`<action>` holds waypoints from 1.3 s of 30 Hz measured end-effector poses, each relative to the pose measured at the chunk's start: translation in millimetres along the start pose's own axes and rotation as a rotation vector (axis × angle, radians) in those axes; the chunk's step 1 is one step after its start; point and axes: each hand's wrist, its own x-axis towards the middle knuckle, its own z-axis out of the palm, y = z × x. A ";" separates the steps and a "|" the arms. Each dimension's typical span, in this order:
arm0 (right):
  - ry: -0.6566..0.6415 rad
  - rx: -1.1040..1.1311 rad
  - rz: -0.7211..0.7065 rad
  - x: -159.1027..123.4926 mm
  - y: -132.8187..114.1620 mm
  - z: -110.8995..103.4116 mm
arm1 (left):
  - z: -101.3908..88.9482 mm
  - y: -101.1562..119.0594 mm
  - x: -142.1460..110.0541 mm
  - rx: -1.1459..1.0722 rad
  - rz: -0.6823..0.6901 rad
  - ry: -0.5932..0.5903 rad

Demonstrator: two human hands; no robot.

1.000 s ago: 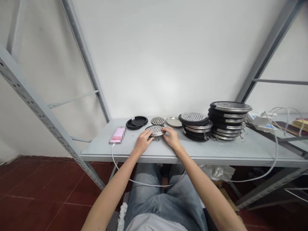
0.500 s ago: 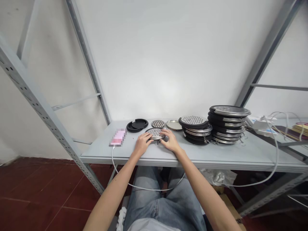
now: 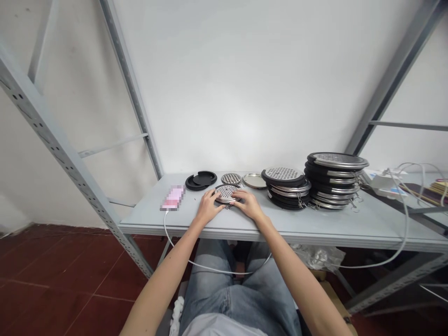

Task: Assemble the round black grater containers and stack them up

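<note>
One perforated disc (image 3: 225, 191) sits dead ahead at 12 o'clock, low over the table (image 3: 150, 214). Left hand (image 3: 208, 208) pinches its rim around 8, right hand (image 3: 249, 205) around 4; can't tell if the underside touches down. I'd want even pressure both sides, disc level, fingertips along the rim, black ring (image 3: 192, 185) at 10 left alone.
</note>
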 end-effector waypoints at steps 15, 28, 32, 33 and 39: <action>0.154 -0.052 0.013 -0.1 -11.7 -4.6 | -7.5 7.8 0.2 -0.020 -0.015 0.140; 0.183 0.018 0.038 -0.3 1.6 -0.6 | -6.2 4.8 1.0 -0.018 -0.087 0.134; 0.197 0.032 0.060 0.0 0.3 -1.8 | -3.2 -0.9 0.9 -0.032 -0.141 0.133; 0.200 0.030 0.065 0.3 -0.1 -2.2 | -3.1 -1.3 0.9 -0.040 -0.142 0.136; 0.239 -0.051 0.098 1.8 -0.9 -4.2 | -6.5 3.8 0.7 -0.094 -0.076 0.178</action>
